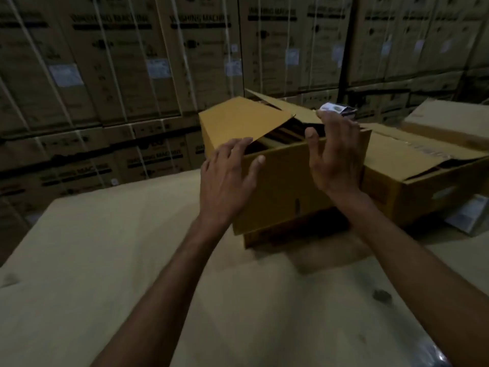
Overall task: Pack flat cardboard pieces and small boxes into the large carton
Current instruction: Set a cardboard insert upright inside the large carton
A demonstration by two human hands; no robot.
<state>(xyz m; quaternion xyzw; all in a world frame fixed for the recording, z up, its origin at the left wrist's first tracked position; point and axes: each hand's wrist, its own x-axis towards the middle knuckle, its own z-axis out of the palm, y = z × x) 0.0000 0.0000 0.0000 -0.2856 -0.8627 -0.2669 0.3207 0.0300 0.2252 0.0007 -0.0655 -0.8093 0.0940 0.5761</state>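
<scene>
LG "WASHING MACHINE" boxes (111, 62) back the carton (285, 186); left hand (227, 173) and right hand (336, 154) touch it, grip wide.

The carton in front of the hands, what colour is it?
The carton is plain yellowish brown, seen best in the head view.

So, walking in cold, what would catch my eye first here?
First the left hand and right hand, both with fingers spread at the near top edge of a yellow-brown carton in the middle, whose flap is folded partway over its dark inside. Behind it rises a wall of stacked, strapped washing machine boxes. A longer open carton lies to the right.
</scene>
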